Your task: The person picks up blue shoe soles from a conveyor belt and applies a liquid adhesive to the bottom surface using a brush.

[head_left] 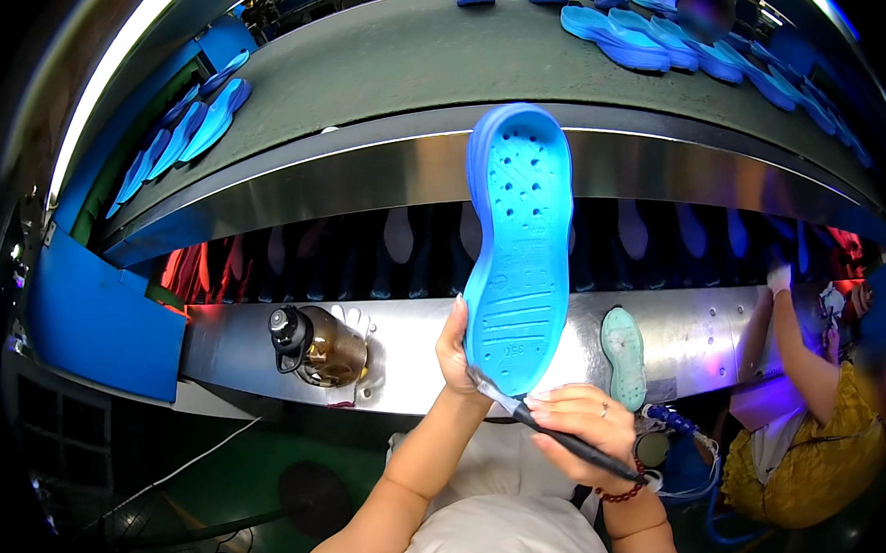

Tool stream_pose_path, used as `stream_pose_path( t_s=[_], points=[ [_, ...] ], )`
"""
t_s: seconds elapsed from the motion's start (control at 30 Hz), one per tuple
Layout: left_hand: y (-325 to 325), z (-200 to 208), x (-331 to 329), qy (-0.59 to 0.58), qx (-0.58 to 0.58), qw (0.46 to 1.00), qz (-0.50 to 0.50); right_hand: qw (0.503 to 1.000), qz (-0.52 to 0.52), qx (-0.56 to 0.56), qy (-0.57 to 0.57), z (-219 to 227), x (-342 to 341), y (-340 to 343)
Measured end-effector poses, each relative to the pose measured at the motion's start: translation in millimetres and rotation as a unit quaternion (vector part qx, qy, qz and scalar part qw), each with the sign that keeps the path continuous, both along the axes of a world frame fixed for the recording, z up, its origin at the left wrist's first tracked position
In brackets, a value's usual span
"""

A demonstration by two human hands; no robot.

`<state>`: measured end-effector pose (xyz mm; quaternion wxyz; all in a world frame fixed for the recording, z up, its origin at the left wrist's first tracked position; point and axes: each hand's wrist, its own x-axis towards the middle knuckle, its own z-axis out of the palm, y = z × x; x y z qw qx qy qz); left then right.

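A bright blue shoe sole (524, 257) stands out in front of me, toe end away, its hollow upper face with small holes and ridges showing. My left hand (454, 354) is closed around its left edge near the heel. My right hand (583, 424) grips a black-handled brush (572, 443), slanting up to the left. The brush's pale tip meets the sole's heel edge, close to my left fingers. A pale green sole-shaped piece (624, 357) lies on the metal ledge, to the right of the blue sole.
Beyond the metal ledge (416, 328) runs a dark conveyor belt (372, 70). Blue soles (616, 42) lie at its right, with more soles (216, 118) at its left. A brown bottle (332, 347) stands left on the ledge. At right, a person in yellow (808, 458) reaches toward the lower slot.
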<state>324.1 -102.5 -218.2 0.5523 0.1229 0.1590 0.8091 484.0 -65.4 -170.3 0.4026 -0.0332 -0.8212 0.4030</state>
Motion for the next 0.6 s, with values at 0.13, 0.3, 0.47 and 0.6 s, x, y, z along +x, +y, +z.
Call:
stream_pose_path(
  t_s=[0.13,0.3,0.47,0.6],
  points=[
    [4.9,7.5,0.9,0.037,-0.018,0.999,0.030,0.993,-0.083,-0.054,0.058,-15.9,-2.7,23.9],
    [6.8,3.0,-9.1,-0.030,0.076,0.996,-0.018,1.000,0.011,0.002,0.002,-2.6,3.8,16.1],
    [12.3,12.0,-10.6,-0.032,0.050,0.998,-0.031,1.000,0.002,0.014,-0.009,-12.4,0.6,20.8],
    [8.5,10.9,-17.0,-0.037,0.046,0.995,-0.076,0.998,0.038,-0.048,0.001,-3.3,8.1,36.4]
  ],
)
